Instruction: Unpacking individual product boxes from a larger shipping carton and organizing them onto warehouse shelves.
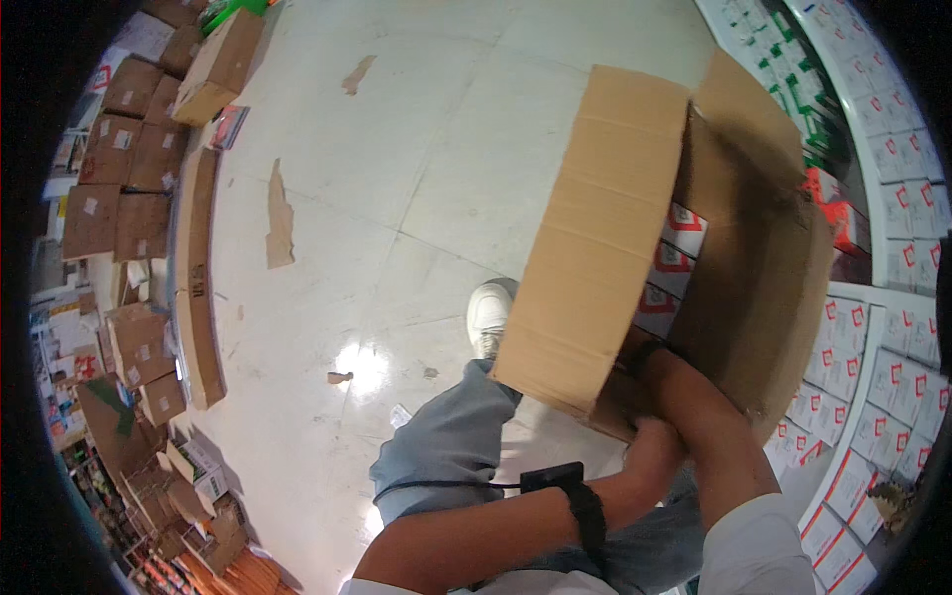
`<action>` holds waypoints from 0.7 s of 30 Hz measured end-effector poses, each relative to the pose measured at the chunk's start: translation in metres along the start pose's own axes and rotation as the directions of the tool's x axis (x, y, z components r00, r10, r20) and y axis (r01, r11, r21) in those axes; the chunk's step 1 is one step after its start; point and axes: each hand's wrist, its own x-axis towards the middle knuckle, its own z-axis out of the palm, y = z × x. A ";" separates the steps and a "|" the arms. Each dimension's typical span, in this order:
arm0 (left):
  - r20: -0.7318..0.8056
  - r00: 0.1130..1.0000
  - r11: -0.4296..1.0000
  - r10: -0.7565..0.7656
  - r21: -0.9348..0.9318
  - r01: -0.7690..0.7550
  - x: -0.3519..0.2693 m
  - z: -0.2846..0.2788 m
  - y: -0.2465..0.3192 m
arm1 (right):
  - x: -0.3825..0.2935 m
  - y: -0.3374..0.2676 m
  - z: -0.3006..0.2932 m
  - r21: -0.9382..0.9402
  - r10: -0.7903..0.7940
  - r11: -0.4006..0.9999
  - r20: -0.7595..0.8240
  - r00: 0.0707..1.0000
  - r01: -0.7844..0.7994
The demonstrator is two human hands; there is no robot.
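A large cardboard box (751, 320) with raised flaps is in front of me, over my right leg. One broad flap (595, 238) folds out to the left. Inside lie several small white boxes (683, 229) with red markings. My left hand (656, 448) grips the box's near edge; its fingertips are hidden. Into the box reaches my right arm, passing above the left wrist. Only a shaded bit of my right hand (634, 346) shows behind the flap, close to the small boxes, so its grip is hidden.
Shelves with rows of white boxes (892, 387) stand close on the right. Stacked brown cartons (111, 152) and a long carton (197, 282) line the left. Torn cardboard pieces (280, 219) lie on the pale floor (424, 156). A cable runs from a black device (552, 477) at my left forearm.
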 end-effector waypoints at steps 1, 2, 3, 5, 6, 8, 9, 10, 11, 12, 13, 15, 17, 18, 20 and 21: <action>0.015 1.000 1.000 -0.019 0.001 0.019 0.001 -0.002 0.000 | -0.004 -0.002 -0.001 0.011 -0.012 1.000 -0.006 1.000 0.012; 0.069 0.998 1.000 0.003 0.014 -0.004 0.002 -0.004 0.001 | -0.006 0.000 -0.001 0.020 -0.021 1.000 -0.012 1.000 0.021; 0.121 0.992 0.999 0.033 0.024 -0.036 0.003 -0.005 0.003 | -0.009 -0.002 -0.004 0.025 -0.022 0.999 -0.016 1.000 0.022; 0.109 0.994 0.999 0.014 0.047 -0.019 0.003 0.009 0.004 | -0.010 -0.007 -0.005 0.041 -0.023 0.999 -0.029 0.999 0.025; 0.074 0.997 0.998 0.010 0.064 -0.015 0.005 0.008 0.004 | -0.016 -0.012 -0.003 0.040 -0.022 0.999 -0.029 0.999 0.023; 0.043 0.999 0.997 0.005 0.080 -0.008 0.005 0.007 0.004 | -0.025 -0.015 0.000 0.038 -0.018 0.999 -0.029 0.999 0.019; 0.064 0.998 0.995 0.015 0.095 -0.021 0.003 0.007 0.005 | -0.030 -0.018 0.001 0.037 -0.016 0.999 -0.028 0.999 0.017; 0.084 0.996 0.994 0.028 0.107 -0.037 0.002 0.001 0.005 | -0.036 -0.021 0.001 0.036 -0.013 0.999 -0.023 1.000 0.014; 0.089 0.996 0.994 0.027 0.102 -0.036 0.003 -0.005 0.004 | -0.040 -0.022 0.001 0.036 -0.010 0.999 -0.019 1.000 0.011; 0.104 0.994 0.996 0.025 0.088 -0.034 0.003 -0.008 0.002 | -0.039 -0.024 0.000 0.035 -0.009 0.999 -0.017 1.000 0.010; 0.118 0.993 0.997 0.022 0.074 -0.031 0.003 -0.009 0.002 | -0.038 -0.024 -0.001 0.035 -0.009 0.999 -0.016 1.000 0.010; 0.092 0.995 0.997 0.034 0.064 -0.040 0.001 -0.008 0.000 | -0.032 -0.023 -0.003 0.030 -0.009 0.999 -0.019 1.000 0.010; 0.060 0.997 0.997 0.046 0.061 -0.050 0.000 -0.007 -0.004 | -0.022 -0.021 -0.005 0.019 -0.010 1.000 -0.026 1.000 0.011; 0.062 0.996 0.997 0.058 0.041 -0.061 0.000 -0.007 -0.006 | -0.016 -0.020 -0.007 0.012 -0.011 1.000 -0.028 1.000 0.012; 0.055 0.996 0.997 0.071 0.016 -0.072 0.004 -0.007 -0.004 | -0.010 -0.019 -0.010 -0.008 -0.012 1.000 -0.020 1.000 0.011; 0.073 0.997 1.000 0.023 0.003 -0.023 0.008 -0.005 0.000 | -0.004 -0.023 -0.009 -0.016 -0.012 1.000 -0.014 1.000 0.012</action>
